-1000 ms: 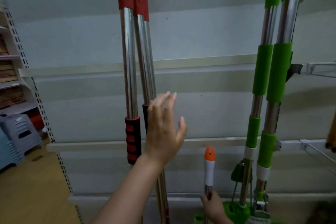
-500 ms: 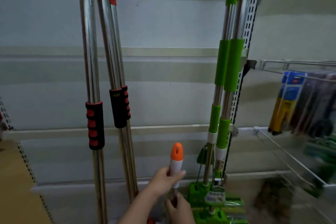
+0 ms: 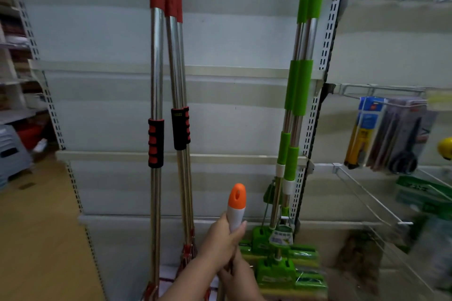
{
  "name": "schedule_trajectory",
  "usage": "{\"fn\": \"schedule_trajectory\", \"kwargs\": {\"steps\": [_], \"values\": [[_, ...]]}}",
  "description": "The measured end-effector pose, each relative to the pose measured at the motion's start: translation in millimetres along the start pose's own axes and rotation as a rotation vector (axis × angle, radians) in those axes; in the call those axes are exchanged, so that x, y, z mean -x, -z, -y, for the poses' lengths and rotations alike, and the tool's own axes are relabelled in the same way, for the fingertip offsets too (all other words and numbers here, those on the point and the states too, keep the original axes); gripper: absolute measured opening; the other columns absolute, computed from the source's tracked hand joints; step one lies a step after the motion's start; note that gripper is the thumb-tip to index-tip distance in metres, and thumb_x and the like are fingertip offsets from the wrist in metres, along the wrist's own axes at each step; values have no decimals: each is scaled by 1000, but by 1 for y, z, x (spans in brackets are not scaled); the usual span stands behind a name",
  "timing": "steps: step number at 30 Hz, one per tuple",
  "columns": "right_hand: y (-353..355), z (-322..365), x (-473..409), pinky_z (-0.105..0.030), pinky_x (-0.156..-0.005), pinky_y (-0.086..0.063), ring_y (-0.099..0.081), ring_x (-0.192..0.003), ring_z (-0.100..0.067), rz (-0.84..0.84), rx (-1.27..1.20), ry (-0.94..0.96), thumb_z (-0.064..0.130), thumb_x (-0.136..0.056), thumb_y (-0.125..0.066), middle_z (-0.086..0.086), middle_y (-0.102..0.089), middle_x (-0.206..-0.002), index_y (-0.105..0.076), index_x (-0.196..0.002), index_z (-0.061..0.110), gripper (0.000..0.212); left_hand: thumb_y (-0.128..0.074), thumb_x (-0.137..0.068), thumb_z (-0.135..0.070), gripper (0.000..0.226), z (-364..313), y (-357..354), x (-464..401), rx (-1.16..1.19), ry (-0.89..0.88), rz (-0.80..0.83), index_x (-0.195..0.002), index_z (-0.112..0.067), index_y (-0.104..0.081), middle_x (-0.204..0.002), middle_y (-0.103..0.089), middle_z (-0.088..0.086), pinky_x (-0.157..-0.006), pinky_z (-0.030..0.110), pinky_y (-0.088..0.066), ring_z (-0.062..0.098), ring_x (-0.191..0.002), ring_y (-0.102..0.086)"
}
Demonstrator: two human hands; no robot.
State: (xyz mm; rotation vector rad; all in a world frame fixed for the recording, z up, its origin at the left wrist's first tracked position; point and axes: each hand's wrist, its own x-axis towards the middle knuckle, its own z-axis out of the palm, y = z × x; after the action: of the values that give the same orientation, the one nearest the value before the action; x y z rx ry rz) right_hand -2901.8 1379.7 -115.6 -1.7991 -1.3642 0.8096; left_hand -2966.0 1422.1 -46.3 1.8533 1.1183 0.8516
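A short pole with a white grip and orange tip (image 3: 236, 199) stands upright low in the middle. My left hand (image 3: 221, 243) grips the white part just under the orange tip. My right hand (image 3: 242, 278) holds the same pole directly below; the shaft under it is hidden. Left of the pole, three chrome mops with red sleeves and black-and-red grips (image 3: 156, 95) lean against the white back panel. To the right stand two chrome mops with green sleeves (image 3: 297, 95), their green sponge heads (image 3: 276, 272) on the floor.
A slotted shelf upright (image 3: 326, 56) runs behind the green mops. Wire shelves (image 3: 367, 199) jut out at right, with packaged tools (image 3: 386, 134) hanging above them. A grey stool (image 3: 12, 151) and a brown board (image 3: 36, 239) are at left.
My left hand came down from beside the red mops and took hold of the orange-tipped handle above my right hand. The view swung right, then back a little.
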Motion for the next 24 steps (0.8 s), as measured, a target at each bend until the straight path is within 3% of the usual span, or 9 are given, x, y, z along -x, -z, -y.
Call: {"fn": "schedule_trajectory", "kwargs": {"steps": [4,9,12,16,21,24], "values": [[8,-1,33,-16,-89,-42,-54,-122,-10,9,-40,44,25,-87,-59,-1,-57,-135,-22,-147,19,71,-55,-89,-42,18,-10,-1,33,-25,-16,-4,-92,-24,-51,-69,-53,-11,-63,26,-41,11,-71,-56],[10,7,92,-26,-83,-49,-60,-110,-15,-41,-79,80,19,-89,-57,-1,-63,-119,-41,-134,14,48,-53,-88,-46,31,-25,0,83,-37,-54,4,-104,-20,-54,-82,-61,-1,-72,34,-48,24,-84,-64],[9,19,127,-23,-76,-46,-58,-100,-11,-47,-62,118,18,-90,-57,2,-60,-107,-42,-131,13,44,-54,-90,-42,33,-35,6,113,-41,-90,-26,-112,-17,-55,-88,-61,2,-70,30,-43,26,-89,-63],[9,39,158,-22,-64,-42,-59,-94,-17,-65,7,164,19,-89,-58,-1,-61,-102,-42,-128,16,43,-54,-90,-40,35,-48,24,142,-54,-160,-92,-108,-11,-57,-90,-65,13,-73,36,-47,32,-89,-63],[9,93,175,-39,-76,-49,-61,-88,-26,-45,102,283,20,-87,-58,-9,-63,-97,-44,-125,11,42,-56,-87,-38,26,-78,75,159,6,-241,-223,-90,-12,-57,-74,-63,11,-62,34,-46,33,-73,-65],[1,139,174,-41,-81,-49,-59,-88,-26,4,120,366,19,-85,-57,-8,-61,-98,-43,-127,11,45,-57,-89,-32,20,-95,120,164,8,-260,-346,-78,-15,-53,-69,-63,12,-61,34,-47,33,-68,-65]]}}
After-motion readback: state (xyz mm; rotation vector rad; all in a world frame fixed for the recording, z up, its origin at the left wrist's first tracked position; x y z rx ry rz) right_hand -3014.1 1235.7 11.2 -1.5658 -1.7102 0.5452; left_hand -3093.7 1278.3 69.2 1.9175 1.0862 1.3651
